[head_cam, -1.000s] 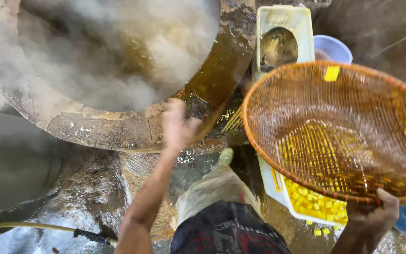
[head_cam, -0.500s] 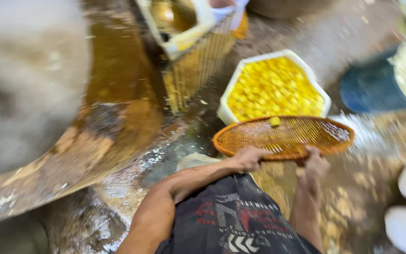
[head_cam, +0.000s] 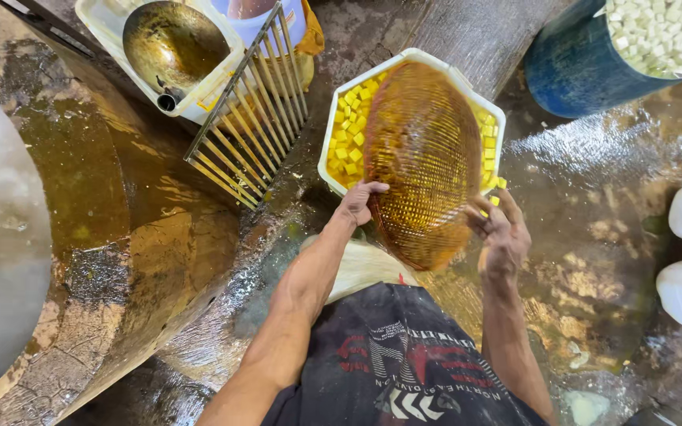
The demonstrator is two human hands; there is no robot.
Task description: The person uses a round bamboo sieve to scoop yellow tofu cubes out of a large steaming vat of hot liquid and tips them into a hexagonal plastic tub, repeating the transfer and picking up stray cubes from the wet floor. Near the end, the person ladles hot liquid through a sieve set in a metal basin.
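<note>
No packages, labels, signs or screens in view, only open tubs and a barrel.

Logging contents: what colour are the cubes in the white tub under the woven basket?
Bright yellow cubes, seen best in the head view.

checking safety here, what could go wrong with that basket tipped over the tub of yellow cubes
The woven basket is tilted steeply over the white tub, held by the left hand and right hand; cubes could spill past the rim, and a few already sit at its edge. The floor looks wet and slick, so footing might slip.
</note>
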